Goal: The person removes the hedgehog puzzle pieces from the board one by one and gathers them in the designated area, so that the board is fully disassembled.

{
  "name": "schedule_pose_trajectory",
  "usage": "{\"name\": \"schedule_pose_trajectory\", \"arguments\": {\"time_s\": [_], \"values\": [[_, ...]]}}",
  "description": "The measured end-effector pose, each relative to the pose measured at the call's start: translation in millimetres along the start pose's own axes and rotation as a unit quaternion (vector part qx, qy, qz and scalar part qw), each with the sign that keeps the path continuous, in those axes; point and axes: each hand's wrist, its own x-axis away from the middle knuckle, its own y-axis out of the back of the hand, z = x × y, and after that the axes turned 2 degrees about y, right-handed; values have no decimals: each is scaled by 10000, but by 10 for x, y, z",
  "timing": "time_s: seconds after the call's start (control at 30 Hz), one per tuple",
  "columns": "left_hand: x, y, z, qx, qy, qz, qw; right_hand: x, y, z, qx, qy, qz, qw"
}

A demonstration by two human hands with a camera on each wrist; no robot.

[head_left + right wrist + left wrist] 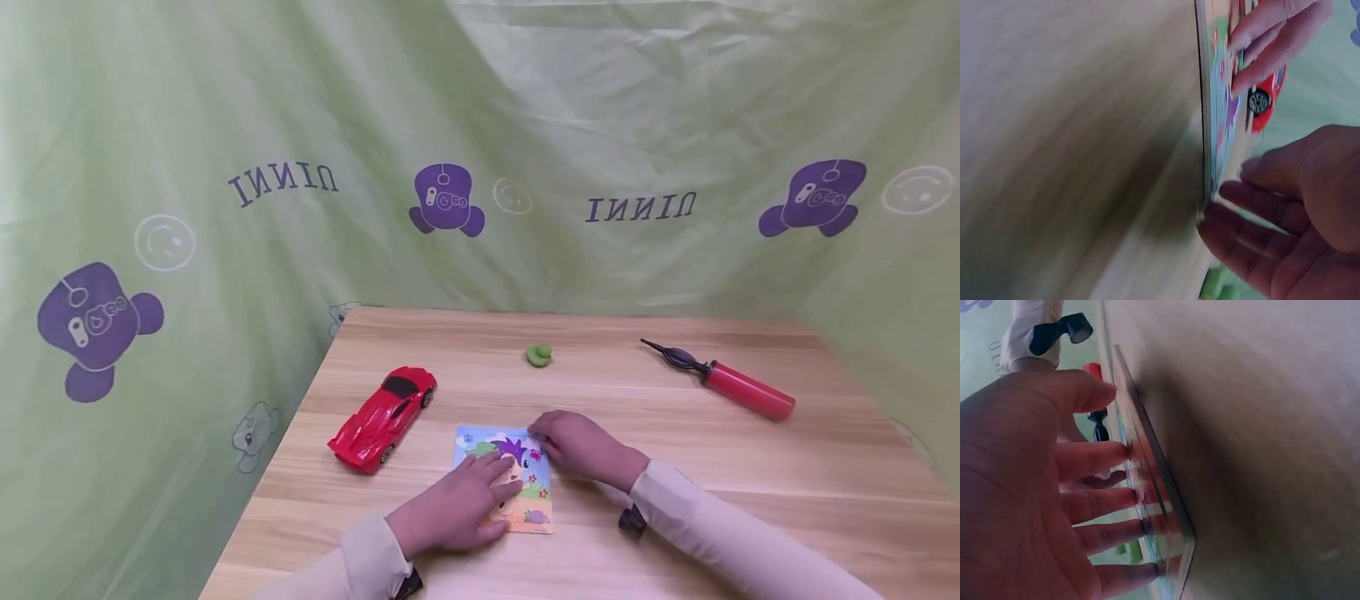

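Note:
A flat jigsaw puzzle board [538, 492] with a colourful cartoon picture lies on the table near its front; thin seams run across its face. My left hand [459, 502] is spread over the puzzle's left and middle part, covering some of the picture. In the left wrist view its straight fingertips [1138, 497] touch the printed face. My right hand [581, 446] is at the far right corner of the puzzle. Its loosely bent fingers [1229, 234] rest against that corner, while the thumb [1266, 172] stands apart from the board.
A red toy car [386, 421] stands left of the puzzle on the wooden table [675, 542]. A small green toy [538, 355] lies behind it, and a red hand pump [750, 390] with a black nozzle lies at the far right. Green printed cloth [525, 275] hangs around the table.

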Motion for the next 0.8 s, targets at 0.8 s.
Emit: {"name": "schedule_pose_trajectory", "arguments": {"time_s": [0.8], "values": [[21, 18, 43, 225, -19, 625, 9978, -87, -182, 171, -354, -675, -354, 9965]]}}
